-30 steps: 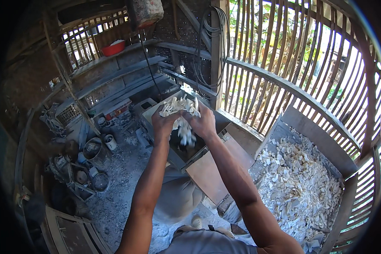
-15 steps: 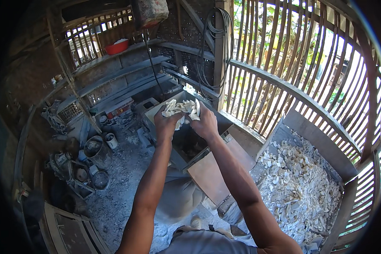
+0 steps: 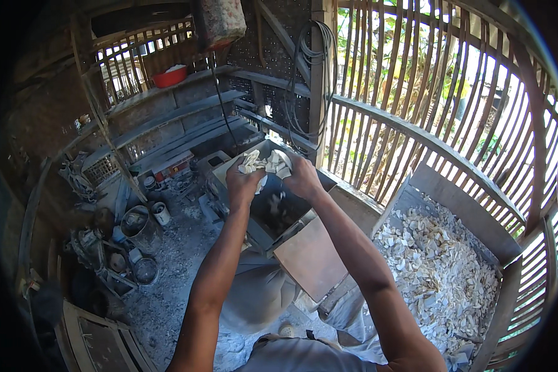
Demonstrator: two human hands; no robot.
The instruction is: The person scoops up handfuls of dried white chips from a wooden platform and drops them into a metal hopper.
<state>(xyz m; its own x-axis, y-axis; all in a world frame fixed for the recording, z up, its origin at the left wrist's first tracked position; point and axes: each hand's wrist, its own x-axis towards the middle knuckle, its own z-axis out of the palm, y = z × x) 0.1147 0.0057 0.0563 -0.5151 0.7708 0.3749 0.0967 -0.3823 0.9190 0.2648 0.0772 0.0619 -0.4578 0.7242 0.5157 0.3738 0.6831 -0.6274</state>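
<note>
The left hand (image 3: 242, 183) and the right hand (image 3: 302, 177) are raised together in front of the person, and both are closed around one handful of white chips (image 3: 263, 162), which they hold between them; the pale flat pieces stick out above the fingers and a few hang down between the two palms. Directly under the hands stands a grey metal hopper (image 3: 273, 217) with an open dark mouth, and some white pieces are visible inside it, below the right hand. Below the hopper, nearer to the person, a flat brown board (image 3: 313, 257) leans against it, and a grey sack (image 3: 257, 291) lies under the left forearm. Far to the right of the right hand, and lower, there is a large bin (image 3: 443, 192) with grey walls, filled with a pile of the same white chips. To the left of the left hand, well apart, several dusty round tins (image 3: 139, 226) stand on the ash-covered floor. Above and left of the hands, on a high shelf, sits a red bowl (image 3: 169, 75). Just above the right hand, a bundle of dark cables (image 3: 310, 80) hangs on a wooden post, and behind it is a wall of wooden slats (image 3: 428, 93).
</note>
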